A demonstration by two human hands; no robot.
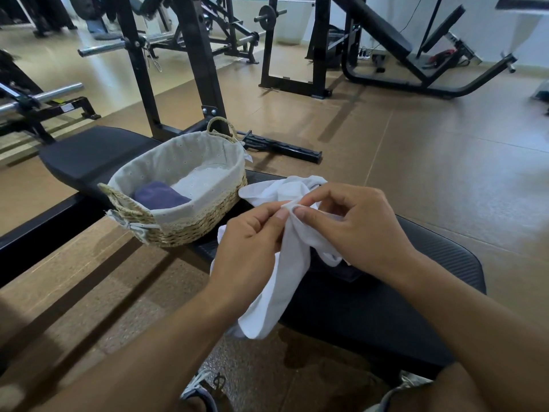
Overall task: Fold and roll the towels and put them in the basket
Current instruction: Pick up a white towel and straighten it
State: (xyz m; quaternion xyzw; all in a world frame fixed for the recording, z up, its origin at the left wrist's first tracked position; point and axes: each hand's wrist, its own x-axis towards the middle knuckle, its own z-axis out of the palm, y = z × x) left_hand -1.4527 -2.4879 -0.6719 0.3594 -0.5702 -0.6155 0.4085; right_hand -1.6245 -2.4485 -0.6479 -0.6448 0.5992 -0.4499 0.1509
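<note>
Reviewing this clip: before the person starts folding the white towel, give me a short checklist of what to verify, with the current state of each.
1. Both hands hold the white towel: ok. The left hand and right hand pinch one edge at the top.
2. Towel spread flat for folding: not ok. It hangs bunched, partly draped on the bench.
3. Basket within reach on the bench: ok, upright beside the hands.
4. Room in the basket: ok. Only a purple towel lies at one end.
5. Bench space for folding: cannot tell; something dark lies under the towel.
</note>
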